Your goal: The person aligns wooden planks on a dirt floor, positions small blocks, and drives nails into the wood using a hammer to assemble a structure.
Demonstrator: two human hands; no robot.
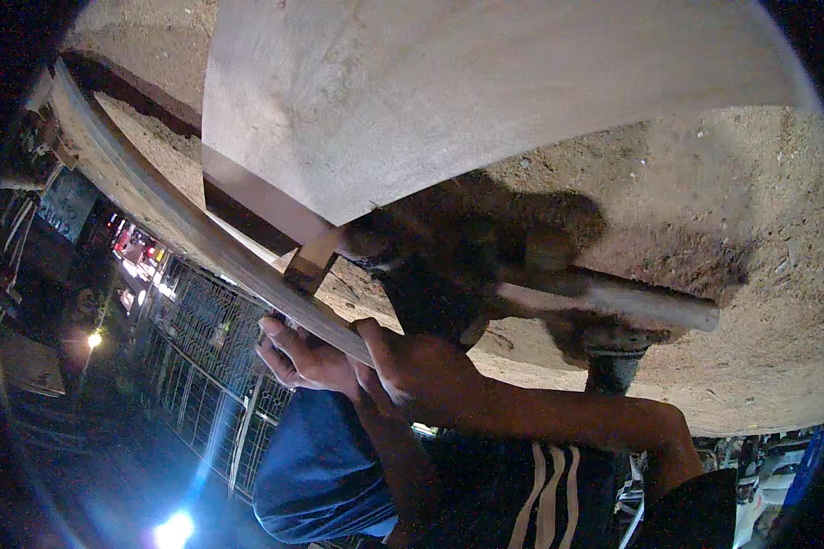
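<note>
A long narrow wooden strip (169, 197), bowed in this view, runs from the far left to my hands. Its near end is in my right hand (421, 371), with the thumb over the top. My left hand (307, 357) is beside it, fingers curled in against the strip's outer side; what its fingertips touch is partly hidden. A large pale wooden panel (412, 101) lies across the table, one corner pointing toward me. Between that corner and the strip sits a small wooden block (316, 261).
Sawdust covers the worktable (769, 201). Right of my hands lie a round wooden handle (613, 297) and a dark cylindrical piece (613, 361), largely in shadow. A metal grille (201, 339) stands beyond the left edge, and a bright lamp (174, 529) shines at lower left.
</note>
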